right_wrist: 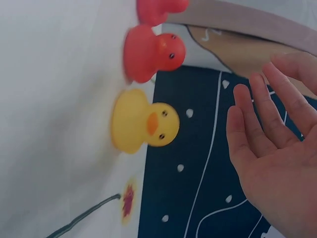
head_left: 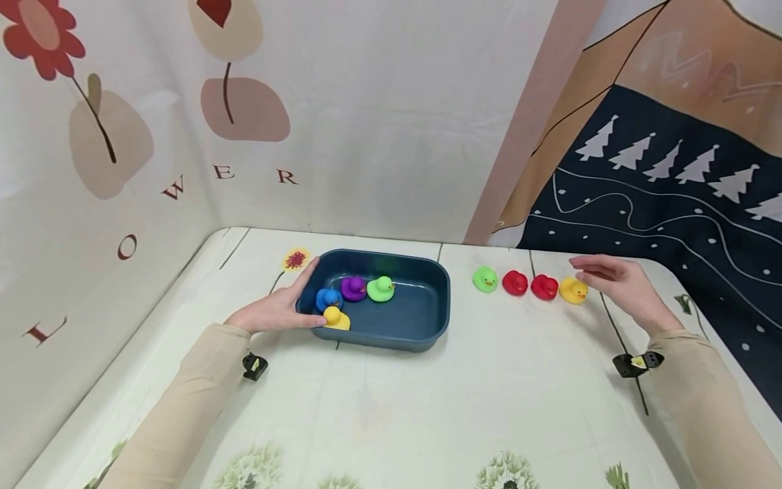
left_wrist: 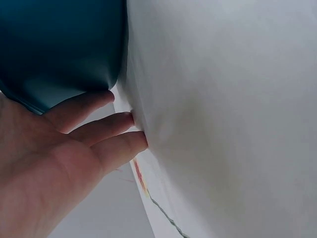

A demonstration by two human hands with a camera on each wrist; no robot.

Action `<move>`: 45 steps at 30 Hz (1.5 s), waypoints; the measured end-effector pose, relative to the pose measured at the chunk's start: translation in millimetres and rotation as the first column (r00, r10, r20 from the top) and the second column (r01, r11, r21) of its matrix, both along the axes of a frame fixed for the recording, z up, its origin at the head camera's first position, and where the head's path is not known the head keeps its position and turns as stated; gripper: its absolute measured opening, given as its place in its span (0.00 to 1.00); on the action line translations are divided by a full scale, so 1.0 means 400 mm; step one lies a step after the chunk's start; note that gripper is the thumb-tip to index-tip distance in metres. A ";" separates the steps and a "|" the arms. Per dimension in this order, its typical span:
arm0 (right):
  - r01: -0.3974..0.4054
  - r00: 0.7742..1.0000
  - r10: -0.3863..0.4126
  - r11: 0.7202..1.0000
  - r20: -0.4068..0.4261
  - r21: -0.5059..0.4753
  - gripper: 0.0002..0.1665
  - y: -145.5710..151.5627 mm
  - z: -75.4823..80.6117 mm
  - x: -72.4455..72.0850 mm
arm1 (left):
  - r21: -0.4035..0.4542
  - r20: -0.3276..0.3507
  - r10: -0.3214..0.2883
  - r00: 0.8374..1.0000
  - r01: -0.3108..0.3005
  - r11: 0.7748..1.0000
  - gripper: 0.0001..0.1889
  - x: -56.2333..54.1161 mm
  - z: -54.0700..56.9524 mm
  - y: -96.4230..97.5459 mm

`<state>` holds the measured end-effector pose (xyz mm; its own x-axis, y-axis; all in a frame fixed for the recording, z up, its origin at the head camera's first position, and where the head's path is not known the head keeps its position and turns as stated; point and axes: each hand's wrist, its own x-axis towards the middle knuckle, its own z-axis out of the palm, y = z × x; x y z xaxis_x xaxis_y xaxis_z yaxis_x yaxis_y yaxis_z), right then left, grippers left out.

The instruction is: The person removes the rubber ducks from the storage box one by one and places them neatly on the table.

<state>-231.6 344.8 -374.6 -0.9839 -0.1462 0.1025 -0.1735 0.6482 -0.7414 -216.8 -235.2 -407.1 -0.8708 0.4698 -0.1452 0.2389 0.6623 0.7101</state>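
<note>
My left hand (head_left: 275, 309) holds the left end of a dark blue tray (head_left: 421, 346). Its thumb lies over the near rim, and several fingers (left_wrist: 81, 111) reach along the outer wall. Inside the tray are a blue duck (head_left: 328, 299), a purple duck (head_left: 353, 289), a green duck (head_left: 381, 290) and a yellow duck (head_left: 336, 319) by my thumb. My right hand (head_left: 617, 282), fingers loosely bent and holding nothing, hovers just right of another yellow duck (head_left: 573, 291). Leftward from it stand two red ducks (head_left: 544, 288) and a light green duck (head_left: 485, 279).
A white cloth with printed flowers covers the table (head_left: 379, 414). Behind it hangs a pale printed curtain (head_left: 379, 136), and a dark cloth with white trees (head_left: 660, 190) hangs at the right. The row of ducks stands near the table's back edge.
</note>
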 end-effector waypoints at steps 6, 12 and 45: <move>-0.028 0.999 0.028 0.999 -0.022 -0.016 0.23 -0.024 0.008 0.003 | -0.001 -0.002 -0.004 1.000 0.004 1.000 0.60 -0.001 0.000 0.000; -0.047 0.999 0.047 0.998 -0.002 -0.033 0.23 -0.050 0.012 0.006 | -0.002 -0.005 -0.002 1.000 0.002 1.000 0.60 -0.003 -0.003 0.001; -0.199 0.976 0.211 0.959 0.042 -0.202 0.20 -0.173 -0.024 0.004 | 0.007 -0.001 0.015 1.000 -0.015 1.000 0.59 -0.002 -0.011 0.003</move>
